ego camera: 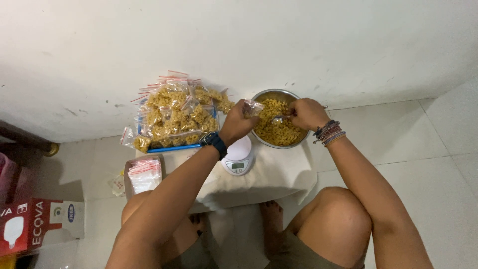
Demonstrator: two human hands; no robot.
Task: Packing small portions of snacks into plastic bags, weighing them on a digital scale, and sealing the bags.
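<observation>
Surface: a low surface draped in white cloth is being used against the wall, with the person's knees on either side of it.
Stack of filled bags: small zip bags of pasta pieces are being kept in a heap on a blue-edged tray at the left, well apart from the bowl.
Metal bowl: loose yellow pasta is being held in it at the far edge of the surface, near the wall.
Empty bags: a bundle of flat clear bags is being kept in a small box by the left knee.
Scale: a small white kitchen scale is standing bare just in front of the bowl.
Left hand: a small clear bag is being pinched open at the bowl's near-left rim.
Right hand: a spoon is being gripped, its tip turned toward the bag's mouth.
Step in hand: judged as filling, with pasta being spooned from bowl into bag.
Next move: a steady bag mouth and a level spoon are being called for, so that nothing is spilled.
</observation>
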